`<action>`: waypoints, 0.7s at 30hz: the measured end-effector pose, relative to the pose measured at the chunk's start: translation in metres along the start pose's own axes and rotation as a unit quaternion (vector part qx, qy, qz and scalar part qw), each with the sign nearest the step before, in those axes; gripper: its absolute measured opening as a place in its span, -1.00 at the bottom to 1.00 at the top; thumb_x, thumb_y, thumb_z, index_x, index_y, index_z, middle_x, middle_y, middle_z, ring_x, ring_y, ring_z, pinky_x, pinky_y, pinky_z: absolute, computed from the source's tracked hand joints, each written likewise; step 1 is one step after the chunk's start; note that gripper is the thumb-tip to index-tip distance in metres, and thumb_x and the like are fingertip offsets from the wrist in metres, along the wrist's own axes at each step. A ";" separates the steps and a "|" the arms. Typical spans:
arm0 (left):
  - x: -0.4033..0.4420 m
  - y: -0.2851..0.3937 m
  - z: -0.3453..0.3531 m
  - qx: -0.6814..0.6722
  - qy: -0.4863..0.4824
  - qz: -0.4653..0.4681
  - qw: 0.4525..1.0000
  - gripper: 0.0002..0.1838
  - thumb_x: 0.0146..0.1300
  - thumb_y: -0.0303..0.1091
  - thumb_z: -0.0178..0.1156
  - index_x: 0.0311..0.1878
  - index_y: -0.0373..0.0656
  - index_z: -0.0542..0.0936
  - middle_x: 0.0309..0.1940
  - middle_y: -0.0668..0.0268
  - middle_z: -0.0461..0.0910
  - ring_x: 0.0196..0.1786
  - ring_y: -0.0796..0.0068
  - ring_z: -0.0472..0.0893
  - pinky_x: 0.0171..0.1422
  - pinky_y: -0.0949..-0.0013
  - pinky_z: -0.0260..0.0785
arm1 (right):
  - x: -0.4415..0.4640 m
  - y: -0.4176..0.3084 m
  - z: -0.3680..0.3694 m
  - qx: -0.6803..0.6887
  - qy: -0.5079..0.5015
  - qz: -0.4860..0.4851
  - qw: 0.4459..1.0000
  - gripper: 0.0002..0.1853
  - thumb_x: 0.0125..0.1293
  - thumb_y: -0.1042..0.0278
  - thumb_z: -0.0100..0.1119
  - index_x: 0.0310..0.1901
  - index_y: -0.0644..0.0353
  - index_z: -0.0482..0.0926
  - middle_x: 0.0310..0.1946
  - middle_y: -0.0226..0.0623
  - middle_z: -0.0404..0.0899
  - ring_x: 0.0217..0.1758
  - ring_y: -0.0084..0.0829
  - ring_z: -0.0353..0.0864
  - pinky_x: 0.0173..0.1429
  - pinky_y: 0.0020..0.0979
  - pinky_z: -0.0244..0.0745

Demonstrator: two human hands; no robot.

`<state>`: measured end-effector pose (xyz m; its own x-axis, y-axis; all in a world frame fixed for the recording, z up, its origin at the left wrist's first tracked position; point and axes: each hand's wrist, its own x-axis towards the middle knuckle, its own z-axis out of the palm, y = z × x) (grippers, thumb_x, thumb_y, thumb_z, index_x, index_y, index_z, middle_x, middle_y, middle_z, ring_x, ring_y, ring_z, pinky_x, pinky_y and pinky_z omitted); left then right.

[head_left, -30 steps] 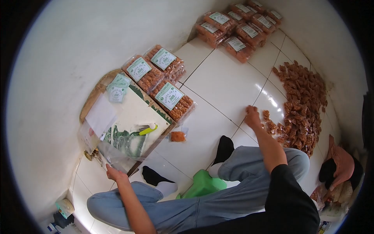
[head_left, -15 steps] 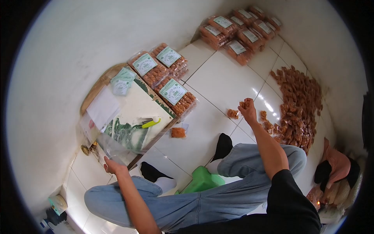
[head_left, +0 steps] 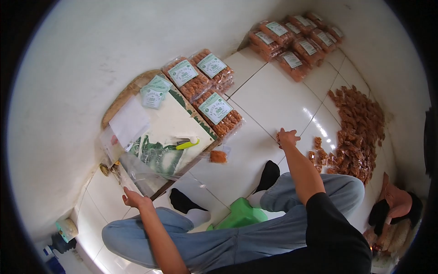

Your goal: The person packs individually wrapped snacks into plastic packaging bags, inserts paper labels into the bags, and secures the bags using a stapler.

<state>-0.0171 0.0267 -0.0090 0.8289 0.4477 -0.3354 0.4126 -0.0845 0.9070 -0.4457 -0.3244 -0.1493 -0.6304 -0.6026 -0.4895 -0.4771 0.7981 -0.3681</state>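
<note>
My right hand is over the floor tiles, its fingers closed round small brown snack packets, mostly hidden by the hand. More small packets lie to its right, beside a large heap of them. My left hand is palm up with thumb and fingers apart, beside the lower edge of a clear plastic bag; contact is unclear. That bag lies across the corner of a low board, which also bears a yellow-green cutter, white sheets and green labels.
Large labelled snack packs line the board's far edge. More packs are stacked near the far wall. A small orange packet lies by the board. A green stool stands between my legs, near my black-socked feet.
My right hand first moved up and left from the loose packets, then down and left. The packet on the floor beside it is now hidden by the hand. My left hand has barely moved.
</note>
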 end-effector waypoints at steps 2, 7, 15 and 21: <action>0.017 -0.008 -0.003 -0.020 -0.001 0.008 1.000 -0.26 0.28 -0.10 0.21 0.40 -0.12 0.10 0.33 -0.01 0.23 0.34 0.08 0.32 0.38 0.04 0.23 | -0.012 -0.003 0.001 -0.052 0.032 -0.051 0.997 -0.38 0.20 0.20 0.26 0.24 0.17 0.25 0.24 0.06 0.09 0.18 0.19 0.41 0.08 0.09 0.57; 0.026 -0.012 -0.001 -0.021 -0.011 0.038 0.999 -0.27 0.30 -0.11 0.20 0.40 -0.18 0.10 0.35 0.00 0.22 0.35 0.12 0.32 0.41 0.09 0.19 | -0.004 0.006 0.007 -0.084 0.026 -0.112 0.990 -0.31 0.15 0.14 0.33 0.24 0.17 0.22 0.22 0.09 0.12 0.15 0.17 0.45 0.19 0.10 0.48; -0.093 0.045 0.016 -0.052 -0.132 0.335 0.932 -0.46 0.40 -0.33 0.12 0.35 -0.25 0.20 0.30 0.08 0.26 0.23 0.26 0.39 0.34 0.20 0.24 | -0.042 0.001 0.000 0.194 -0.205 -0.268 0.921 -0.32 0.09 0.60 0.22 0.27 0.18 0.20 0.05 -0.11 0.31 -0.06 -0.27 0.56 -0.07 -0.32 0.62; -0.207 0.040 0.022 -0.080 -0.542 0.254 0.797 -0.42 0.32 -0.26 0.25 0.33 -0.23 0.31 0.26 0.09 0.35 0.32 0.28 0.34 0.42 0.21 0.16 | -0.202 -0.078 -0.071 0.302 -0.393 -0.463 0.735 -0.28 0.07 0.66 0.27 0.28 0.17 0.21 -0.12 -0.27 0.42 -0.11 -0.51 0.52 -0.12 -0.45 0.56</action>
<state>-0.1637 -0.0887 0.0915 0.7483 -0.6484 0.1403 -0.0614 0.1429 0.9878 -0.3249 -0.2654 0.0342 0.4539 -0.8906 -0.0272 0.0286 0.0450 -0.9986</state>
